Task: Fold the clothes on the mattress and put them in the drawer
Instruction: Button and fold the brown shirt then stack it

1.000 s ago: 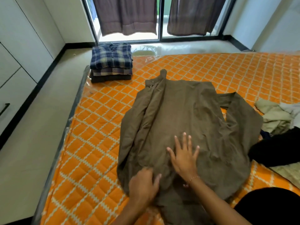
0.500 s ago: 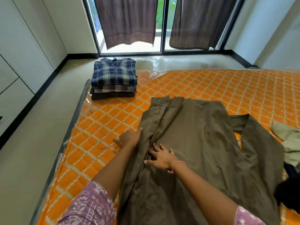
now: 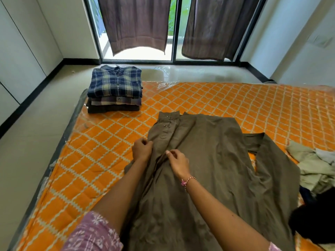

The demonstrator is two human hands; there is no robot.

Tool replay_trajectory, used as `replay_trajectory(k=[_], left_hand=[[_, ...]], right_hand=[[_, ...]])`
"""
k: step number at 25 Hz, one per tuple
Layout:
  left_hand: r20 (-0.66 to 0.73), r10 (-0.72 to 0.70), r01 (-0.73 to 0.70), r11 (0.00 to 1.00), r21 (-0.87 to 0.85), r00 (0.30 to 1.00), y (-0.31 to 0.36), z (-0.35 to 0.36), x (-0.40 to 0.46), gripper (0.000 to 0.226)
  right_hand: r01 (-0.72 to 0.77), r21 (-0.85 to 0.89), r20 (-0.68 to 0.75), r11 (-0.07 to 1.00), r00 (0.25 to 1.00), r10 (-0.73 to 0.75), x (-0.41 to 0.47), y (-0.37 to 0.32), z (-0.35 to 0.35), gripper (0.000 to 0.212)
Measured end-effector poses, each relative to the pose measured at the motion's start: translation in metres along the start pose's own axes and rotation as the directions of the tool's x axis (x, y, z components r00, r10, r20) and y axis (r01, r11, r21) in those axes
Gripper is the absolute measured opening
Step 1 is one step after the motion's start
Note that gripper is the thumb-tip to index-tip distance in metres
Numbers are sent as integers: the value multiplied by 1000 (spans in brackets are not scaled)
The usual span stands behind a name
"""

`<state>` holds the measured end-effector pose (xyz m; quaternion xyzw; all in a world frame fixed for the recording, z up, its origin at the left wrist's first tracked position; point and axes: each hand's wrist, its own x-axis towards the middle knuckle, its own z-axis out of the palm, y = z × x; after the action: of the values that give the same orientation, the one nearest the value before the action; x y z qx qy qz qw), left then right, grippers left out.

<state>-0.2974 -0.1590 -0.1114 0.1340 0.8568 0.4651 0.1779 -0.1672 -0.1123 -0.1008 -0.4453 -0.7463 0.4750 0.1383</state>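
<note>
My fingers on the left hand pinch the olive shirt's left edge beside the button placket, and my right hand pinches a ridge of the same cloth just beside it. The shirt lies spread across the mattress, collar toward the far edge, near the left side. I judge it light, soft and limp; it will sag and crease, so I'd take it at the seams and placket. A folded stack sits at the far left corner; unfolded clothes lie at the right edge. I can read no labels or writing.
</note>
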Motion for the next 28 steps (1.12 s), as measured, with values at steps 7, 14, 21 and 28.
replay_trajectory(k=[7,14,21,28], left_hand=[[762,447,-844,481,235,468,43,56,-139,33],[611,486,-769,244,591,625,-38,10,-198,101],[663,204,-690,306,655,720,-62,-33,-232,54],[621,573,-840,438,320,535,-37,-32,-263,50]], right_hand=[[-165,9,266,986,951,156,16,-1,-98,63],[-94,395,-79,914,988,136,-25,47,-138,34],[-56,978,-48,201,878,477,-73,113,-162,34],[-201,877,-73,436,842,534,-94,110,-86,35]])
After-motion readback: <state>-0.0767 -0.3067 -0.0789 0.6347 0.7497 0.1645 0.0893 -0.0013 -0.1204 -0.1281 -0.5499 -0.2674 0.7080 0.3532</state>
